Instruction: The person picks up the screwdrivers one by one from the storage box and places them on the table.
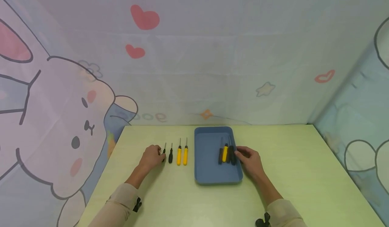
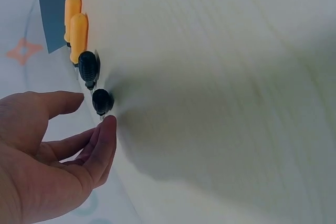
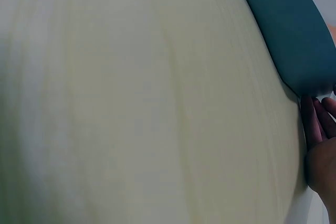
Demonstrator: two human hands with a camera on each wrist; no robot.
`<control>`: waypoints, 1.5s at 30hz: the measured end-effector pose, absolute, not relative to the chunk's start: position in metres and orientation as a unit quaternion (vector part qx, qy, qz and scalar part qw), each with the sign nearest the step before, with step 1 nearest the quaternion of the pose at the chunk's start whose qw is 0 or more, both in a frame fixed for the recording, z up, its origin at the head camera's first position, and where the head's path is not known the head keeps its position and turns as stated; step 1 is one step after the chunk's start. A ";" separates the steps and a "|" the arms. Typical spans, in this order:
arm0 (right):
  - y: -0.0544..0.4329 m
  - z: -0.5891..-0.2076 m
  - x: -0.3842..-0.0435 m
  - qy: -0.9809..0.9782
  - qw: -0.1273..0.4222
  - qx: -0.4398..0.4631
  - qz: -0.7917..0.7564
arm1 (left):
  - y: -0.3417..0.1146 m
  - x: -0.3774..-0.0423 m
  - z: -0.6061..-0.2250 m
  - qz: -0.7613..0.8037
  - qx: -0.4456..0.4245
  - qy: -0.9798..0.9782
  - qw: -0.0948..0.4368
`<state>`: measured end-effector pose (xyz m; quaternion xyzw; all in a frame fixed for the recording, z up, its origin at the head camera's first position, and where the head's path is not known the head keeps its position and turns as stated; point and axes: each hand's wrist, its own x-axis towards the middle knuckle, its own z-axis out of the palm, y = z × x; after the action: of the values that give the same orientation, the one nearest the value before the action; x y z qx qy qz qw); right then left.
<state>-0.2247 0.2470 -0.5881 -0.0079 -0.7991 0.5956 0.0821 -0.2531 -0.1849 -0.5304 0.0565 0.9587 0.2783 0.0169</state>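
Note:
My left hand (image 1: 152, 157) is around the leftmost small black screwdriver (image 1: 164, 155). In the left wrist view its thumb and fingers stand apart on either side of that screwdriver's handle (image 2: 101, 101); whether a fingertip touches it I cannot tell. To its right lie another black screwdriver (image 1: 170, 155) and two yellow-handled ones, a left (image 1: 179, 156) and a right (image 1: 185, 156). My right hand (image 1: 251, 160) touches the right side of the blue tray (image 1: 209, 178), its fingers (image 3: 311, 121) fairly straight against the wall in the right wrist view.
Inside the tray, toward its right side, lie several screwdrivers: a yellow-handled one (image 1: 225, 154) among black-handled ones (image 1: 232, 156). All stand on a pale yellow-green table (image 1: 170, 200), backed by a printed cloth (image 1: 194, 85) with hearts and a rabbit.

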 end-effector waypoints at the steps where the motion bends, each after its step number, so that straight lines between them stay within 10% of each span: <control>1: 0.247 -0.588 -0.225 -0.799 0.082 -0.008 0.596 | -0.186 -0.253 -0.530 0.280 0.056 0.958 0.017; 45: 0.247 -0.588 -0.225 -0.803 0.078 -0.009 0.590 | -0.102 -0.238 -0.534 0.484 0.124 0.864 -0.062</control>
<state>-0.2250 0.2472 -0.5883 -0.0093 -0.8033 0.5903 0.0783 -0.2375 -0.1020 -0.5345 0.1242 0.8641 0.4838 -0.0623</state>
